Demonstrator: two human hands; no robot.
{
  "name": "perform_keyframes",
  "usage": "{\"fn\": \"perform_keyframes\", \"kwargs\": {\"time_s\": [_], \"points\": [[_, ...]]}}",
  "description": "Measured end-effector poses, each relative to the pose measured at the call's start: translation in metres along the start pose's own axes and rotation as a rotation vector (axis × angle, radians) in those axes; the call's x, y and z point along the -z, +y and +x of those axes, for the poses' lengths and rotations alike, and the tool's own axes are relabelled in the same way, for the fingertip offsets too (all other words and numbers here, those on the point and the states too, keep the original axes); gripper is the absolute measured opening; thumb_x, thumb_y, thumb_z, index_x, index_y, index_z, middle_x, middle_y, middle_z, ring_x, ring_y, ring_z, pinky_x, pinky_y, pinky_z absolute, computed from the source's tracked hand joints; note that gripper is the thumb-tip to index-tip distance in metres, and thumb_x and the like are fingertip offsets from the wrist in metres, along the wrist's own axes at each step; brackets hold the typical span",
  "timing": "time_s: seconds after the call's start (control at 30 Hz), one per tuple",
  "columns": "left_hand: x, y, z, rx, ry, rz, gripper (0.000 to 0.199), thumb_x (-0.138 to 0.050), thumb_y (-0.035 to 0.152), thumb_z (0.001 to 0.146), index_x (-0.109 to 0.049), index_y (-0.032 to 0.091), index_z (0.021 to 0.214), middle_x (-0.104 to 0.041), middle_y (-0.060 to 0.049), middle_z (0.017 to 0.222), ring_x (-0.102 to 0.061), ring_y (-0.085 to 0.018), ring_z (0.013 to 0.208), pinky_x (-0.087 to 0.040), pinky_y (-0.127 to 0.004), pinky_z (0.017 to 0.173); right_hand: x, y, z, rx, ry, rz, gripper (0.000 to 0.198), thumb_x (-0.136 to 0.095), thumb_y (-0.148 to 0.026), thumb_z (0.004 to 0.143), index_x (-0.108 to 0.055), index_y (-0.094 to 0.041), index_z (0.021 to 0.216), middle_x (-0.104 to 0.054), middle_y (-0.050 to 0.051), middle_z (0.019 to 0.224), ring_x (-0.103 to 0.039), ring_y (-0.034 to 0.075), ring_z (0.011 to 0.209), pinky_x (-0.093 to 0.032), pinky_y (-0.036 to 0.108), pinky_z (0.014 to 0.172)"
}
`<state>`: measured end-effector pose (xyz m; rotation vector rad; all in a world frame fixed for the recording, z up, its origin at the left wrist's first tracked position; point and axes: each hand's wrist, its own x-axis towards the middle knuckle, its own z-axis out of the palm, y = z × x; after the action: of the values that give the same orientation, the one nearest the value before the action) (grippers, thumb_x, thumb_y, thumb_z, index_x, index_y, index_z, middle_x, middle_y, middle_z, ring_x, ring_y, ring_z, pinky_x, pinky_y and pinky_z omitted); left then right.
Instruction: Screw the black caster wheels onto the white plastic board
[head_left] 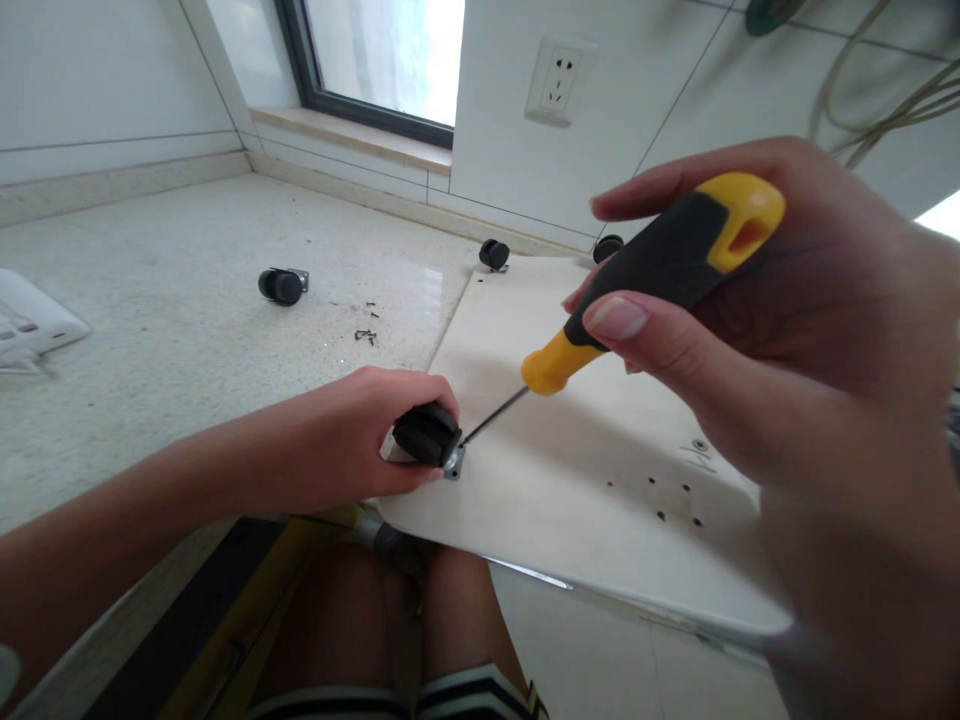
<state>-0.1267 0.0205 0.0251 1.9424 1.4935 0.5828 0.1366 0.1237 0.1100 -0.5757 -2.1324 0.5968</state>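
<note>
My right hand (720, 330) is wrapped around the black-and-yellow handle of a screwdriver (652, 270). The shaft slants down to the left, and its tip meets the metal plate of a black caster wheel (426, 436). My left hand (397, 420) grips that caster at the near left corner of a white board (540, 440). Whether a screw sits under the tip is too small to tell. Several holes show in the board's near right part. Two more casters stand at its far edge, one at the left corner (494, 255) and one partly behind my right hand (607, 247).
On the speckled countertop (187, 370) lie a loose caster (283, 286) and several small screws (365, 336). A white device (34, 320) rests at the far left. Behind are a window (382, 65), a wall socket (559, 82) and hanging cables (862, 125). My legs are below the board's near edge.
</note>
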Motion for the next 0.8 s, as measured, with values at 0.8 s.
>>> {"fn": "perform_keyframes", "kwargs": {"time_s": [0.8], "points": [[0.002, 0.003, -0.001, 0.016, -0.036, -0.02, 0.026, -0.08, 0.02, 0.085, -0.077, 0.027, 0.109, -0.082, 0.002, 0.104, -0.076, -0.019, 0.091, -0.059, -0.031, 0.084, -0.001, -0.015, -0.001, -0.009, -0.099, -0.045, 0.033, -0.07, -0.041, 0.106, -0.067, -0.043, 0.138, -0.062, -0.006, 0.153, -0.076, 0.02, 0.111, -0.07, 0.035, 0.088]]}}
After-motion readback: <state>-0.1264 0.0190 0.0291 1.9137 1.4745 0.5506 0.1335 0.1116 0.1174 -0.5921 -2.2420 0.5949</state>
